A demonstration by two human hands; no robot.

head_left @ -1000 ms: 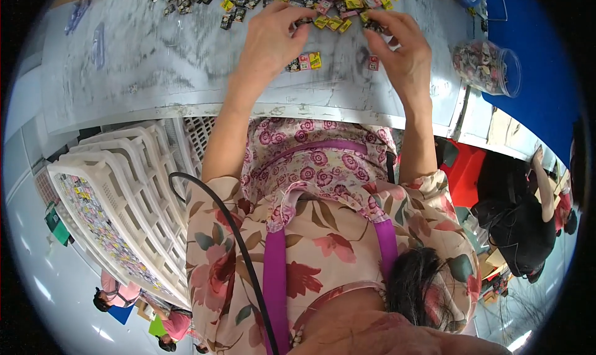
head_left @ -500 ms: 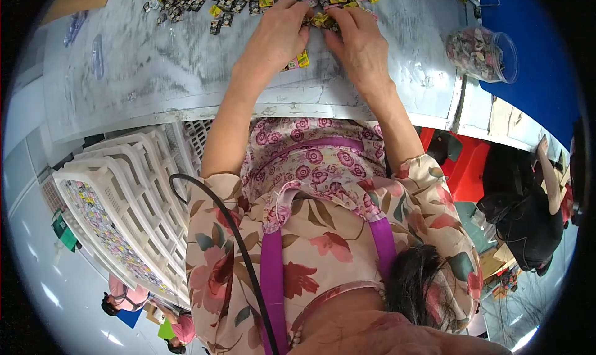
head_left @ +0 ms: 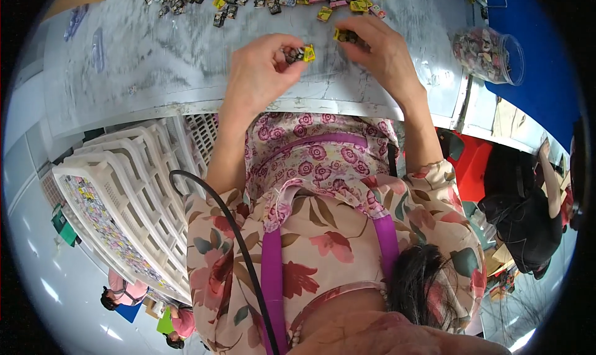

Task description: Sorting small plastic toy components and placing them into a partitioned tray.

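Above the near part of the worktable, my left hand (head_left: 256, 66) is closed round several small black and yellow packet-like pieces (head_left: 308, 53), a yellow one showing at the fingertips. To its right, my right hand (head_left: 386, 55) pinches a few more dark and yellow pieces (head_left: 347, 36) between thumb and fingers. The hands are apart. Beyond them lies a loose spread of the same small black, yellow and pink pieces (head_left: 273, 6); a few sit at its near edge. What the curled fingers hide I cannot make out.
A clear plastic jar (head_left: 487, 54) full of small pieces lies at the right of the grey table (head_left: 167, 69). White stacked crates (head_left: 124, 187) stand below left, one holding many pieces. A black cable (head_left: 239, 243) hangs before me. Other people (head_left: 524, 212) are farther off.
Both hands have drawn back from the pile toward me and moved apart, each carrying pieces. The few pieces on the table between my wrists no longer show there.
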